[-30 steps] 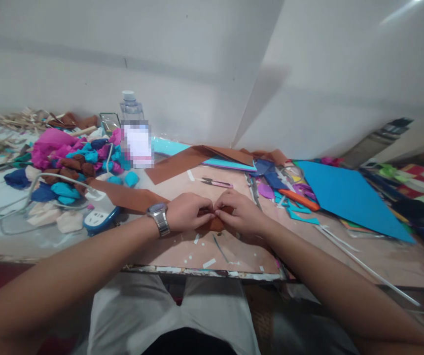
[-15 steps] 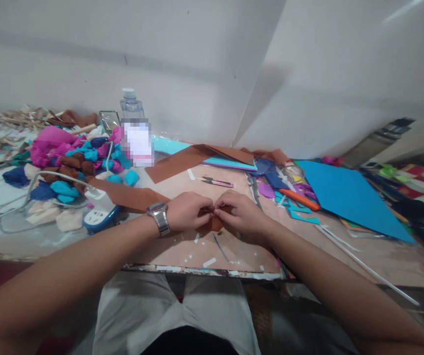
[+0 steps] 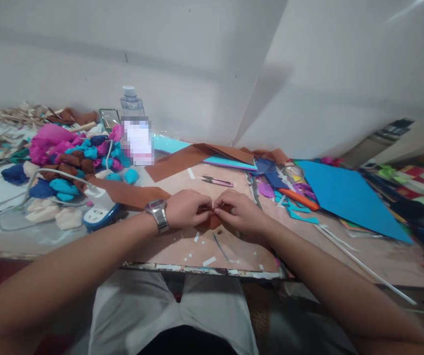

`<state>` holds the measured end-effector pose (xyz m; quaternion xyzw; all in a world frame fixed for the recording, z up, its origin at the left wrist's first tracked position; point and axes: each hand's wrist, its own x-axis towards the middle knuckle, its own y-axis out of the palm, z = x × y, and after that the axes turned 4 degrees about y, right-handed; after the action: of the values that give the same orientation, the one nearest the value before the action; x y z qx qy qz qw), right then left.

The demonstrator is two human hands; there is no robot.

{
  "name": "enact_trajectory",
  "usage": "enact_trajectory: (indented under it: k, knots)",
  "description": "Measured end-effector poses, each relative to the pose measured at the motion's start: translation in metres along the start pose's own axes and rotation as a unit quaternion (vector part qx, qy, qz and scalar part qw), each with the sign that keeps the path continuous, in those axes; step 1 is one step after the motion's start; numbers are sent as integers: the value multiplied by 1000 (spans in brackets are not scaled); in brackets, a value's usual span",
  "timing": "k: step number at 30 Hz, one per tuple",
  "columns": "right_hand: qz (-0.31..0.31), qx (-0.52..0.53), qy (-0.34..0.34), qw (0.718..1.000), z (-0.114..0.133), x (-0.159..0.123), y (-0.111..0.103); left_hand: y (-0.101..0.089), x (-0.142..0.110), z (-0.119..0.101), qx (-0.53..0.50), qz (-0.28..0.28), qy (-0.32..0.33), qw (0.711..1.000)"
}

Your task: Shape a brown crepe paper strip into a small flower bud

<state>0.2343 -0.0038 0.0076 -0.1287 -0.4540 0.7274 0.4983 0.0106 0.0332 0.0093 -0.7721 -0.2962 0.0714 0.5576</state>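
My left hand [image 3: 187, 208], with a metal wristwatch [image 3: 155, 213] on the wrist, and my right hand [image 3: 238, 212] meet at the middle of the table. Both are closed, fingertips pinched together on a small piece of brown crepe paper [image 3: 212, 221] that they press between them. Most of the piece is hidden under my fingers. A long brown paper strip [image 3: 123, 193] runs from under my left hand toward the left.
A pile of coloured crepe-paper balls [image 3: 67, 158] lies at the left with a white power strip [image 3: 99, 213] and cable. A water bottle [image 3: 134, 130], brown sheet [image 3: 186, 160], pink snips [image 3: 215, 182], orange cutter [image 3: 299, 198] and blue sheet [image 3: 348, 197] lie behind and to the right.
Both hands stay pinched on the brown paper piece and have only shifted slightly; the view has drifted a little.
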Motion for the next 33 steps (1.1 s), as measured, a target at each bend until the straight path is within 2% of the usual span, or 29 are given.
enact_trajectory:
  k: [6, 16, 26, 33]
  knots:
    - [-1, -4, 4, 1000, -1, -1, 1, -2, -1, -3, -1, 18, 6, 1000]
    - [-1, 4, -14, 1000, -3, 0, 0, 2, 0, -2, -12, 11, -3, 1000]
    - [-11, 7, -14, 1000, -2, 0, 1, -4, 0, -5, -108, 14, -9, 994]
    - [-26, -5, -38, 999, -5, 1, -2, -3, 1, -5, -91, 4, -15, 996]
